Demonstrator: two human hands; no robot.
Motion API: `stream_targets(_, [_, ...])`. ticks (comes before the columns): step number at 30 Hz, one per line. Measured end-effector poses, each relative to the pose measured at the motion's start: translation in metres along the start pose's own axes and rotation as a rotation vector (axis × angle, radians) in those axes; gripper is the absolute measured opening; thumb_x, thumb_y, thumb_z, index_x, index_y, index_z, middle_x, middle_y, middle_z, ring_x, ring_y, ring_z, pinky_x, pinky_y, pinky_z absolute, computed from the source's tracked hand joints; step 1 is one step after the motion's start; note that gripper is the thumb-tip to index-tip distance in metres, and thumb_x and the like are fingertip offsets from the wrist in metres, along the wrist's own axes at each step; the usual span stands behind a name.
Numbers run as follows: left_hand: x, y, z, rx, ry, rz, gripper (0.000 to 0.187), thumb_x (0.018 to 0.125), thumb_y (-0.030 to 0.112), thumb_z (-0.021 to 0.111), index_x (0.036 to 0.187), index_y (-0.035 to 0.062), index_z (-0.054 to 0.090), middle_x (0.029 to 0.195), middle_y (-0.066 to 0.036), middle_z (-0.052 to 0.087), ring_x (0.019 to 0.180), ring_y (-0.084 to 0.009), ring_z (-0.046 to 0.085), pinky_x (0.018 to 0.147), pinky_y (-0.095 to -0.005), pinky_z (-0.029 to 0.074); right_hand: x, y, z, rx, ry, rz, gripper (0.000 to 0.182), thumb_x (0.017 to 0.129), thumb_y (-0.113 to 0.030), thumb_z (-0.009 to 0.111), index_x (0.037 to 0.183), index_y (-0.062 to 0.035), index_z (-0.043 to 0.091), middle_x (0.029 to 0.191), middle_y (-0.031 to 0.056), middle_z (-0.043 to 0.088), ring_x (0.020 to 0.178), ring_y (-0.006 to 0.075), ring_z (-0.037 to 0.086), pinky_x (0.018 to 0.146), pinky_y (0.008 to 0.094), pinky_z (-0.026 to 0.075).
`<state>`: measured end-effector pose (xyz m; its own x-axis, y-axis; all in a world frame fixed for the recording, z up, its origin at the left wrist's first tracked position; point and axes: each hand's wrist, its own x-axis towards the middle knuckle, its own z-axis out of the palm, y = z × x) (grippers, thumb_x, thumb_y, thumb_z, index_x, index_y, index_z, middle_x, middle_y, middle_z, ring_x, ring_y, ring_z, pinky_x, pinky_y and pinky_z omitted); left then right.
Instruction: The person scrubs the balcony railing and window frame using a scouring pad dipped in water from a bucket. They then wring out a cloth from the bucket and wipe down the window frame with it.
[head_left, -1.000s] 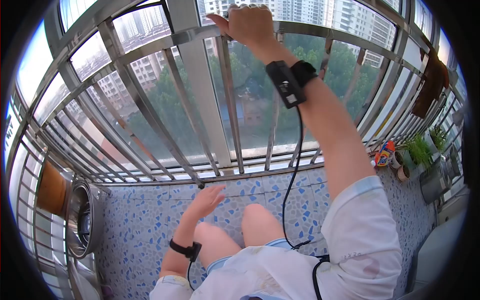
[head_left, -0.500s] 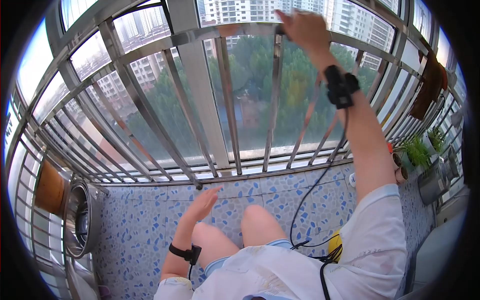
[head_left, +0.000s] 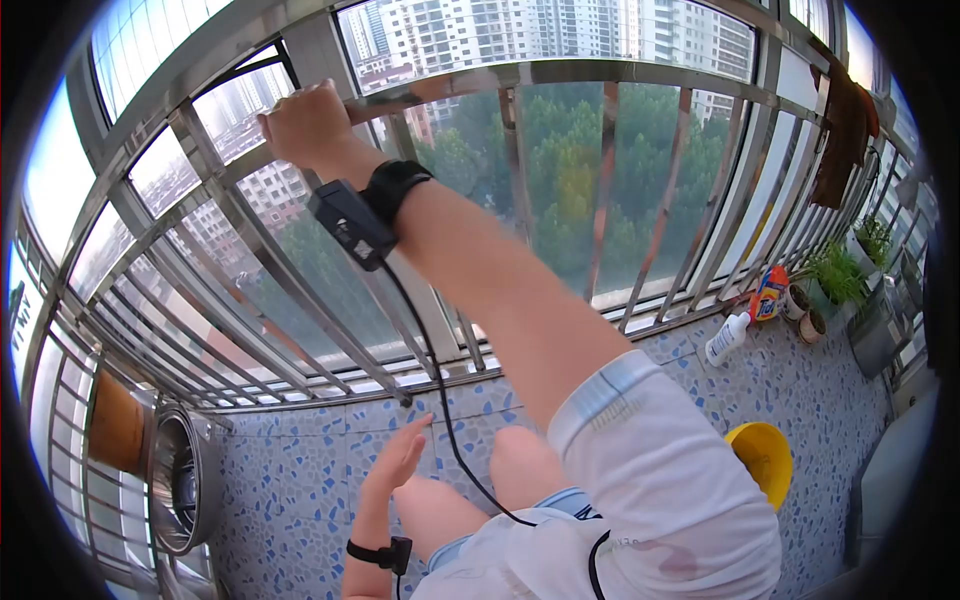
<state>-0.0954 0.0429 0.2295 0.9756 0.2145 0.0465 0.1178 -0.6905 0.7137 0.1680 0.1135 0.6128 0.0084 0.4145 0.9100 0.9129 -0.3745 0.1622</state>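
My right hand (head_left: 312, 128) is closed over the top metal rail (head_left: 560, 72) of the balcony railing, left of the window's middle post. Its fingers curl around the bar, and whatever lies under the palm is hidden. A black strap with a small box and cable (head_left: 355, 225) sits on that wrist. Low in front of my knees, my left hand (head_left: 398, 455) hovers with fingers extended and holds nothing. Another black strap (head_left: 380, 552) circles the left forearm.
On the tiled floor (head_left: 300, 450) at right stand a white bottle (head_left: 727, 338), an orange Tide bottle (head_left: 768, 293), potted plants (head_left: 838, 275) and a yellow bucket (head_left: 785, 465). A metal basin (head_left: 180, 480) leans at left. A brown cloth (head_left: 843, 135) hangs on the right railing.
My right hand has moved left along the top rail, and its arm now crosses in front of me. My left hand stays extended. The white bottle, Tide bottle and more of the yellow bucket now show.
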Motion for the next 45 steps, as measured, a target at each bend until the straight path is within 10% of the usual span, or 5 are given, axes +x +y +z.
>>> stream_targets(10, [0.039,0.031,-0.005,0.074,-0.102,-0.019,0.059,0.100,0.050,0.026,0.139,0.0100,0.042,0.134,-0.019,0.050,0.127,-0.0372,0.043,0.106,-0.0419,0.032,-0.072,0.183,-0.098,-0.075,-0.054,0.008,0.018,0.075,-0.026,0.058,0.073,-0.0143,0.071,0.066,0.0106,0.067,0.064,0.0293,0.067,0.057,0.0435,0.051])
stream_targets(21, [0.107,0.049,0.033,0.103,-0.202,0.054,0.056,0.100,0.047,0.027,0.140,0.0098,0.041,0.132,-0.020,0.051,0.123,-0.0379,0.045,0.104,-0.0431,0.034,-0.166,0.472,-0.201,-0.418,0.054,0.147,0.035,0.094,-0.034,0.045,0.082,-0.0059,0.063,0.071,0.0190,0.063,0.069,0.0406,0.061,0.063,0.0511,0.048])
stream_targets(31, [0.086,0.056,0.028,0.217,-0.136,-0.051,0.057,0.100,0.049,0.029,0.139,0.0097,0.042,0.129,-0.020,0.053,0.121,-0.0375,0.047,0.102,-0.0440,0.037,-0.174,0.604,-0.184,-0.269,-0.098,0.157,0.047,0.100,-0.036,0.036,0.120,-0.0012,0.060,0.117,0.0193,0.062,0.110,0.0345,0.058,0.093,0.0397,0.045])
stream_targets(39, [0.064,0.062,0.012,0.126,-0.117,-0.156,0.062,0.100,0.053,0.023,0.142,0.0104,0.038,0.137,-0.018,0.046,0.129,-0.0356,0.040,0.108,-0.0433,0.030,-0.173,0.587,-0.176,-0.329,-0.119,0.167,0.048,0.100,-0.036,0.035,0.122,-0.0008,0.060,0.118,0.0188,0.062,0.111,0.0335,0.058,0.093,0.0390,0.046])
stream_targets(45, [0.062,0.051,0.016,0.062,-0.091,-0.108,0.061,0.100,0.052,0.023,0.143,0.0099,0.037,0.138,-0.019,0.045,0.130,-0.0362,0.039,0.108,-0.0435,0.029,-0.132,0.445,-0.163,-0.292,-0.228,0.286,0.048,0.099,-0.042,0.036,0.118,-0.0070,0.063,0.100,0.0200,0.067,0.095,0.0382,0.062,0.080,0.0441,0.049])
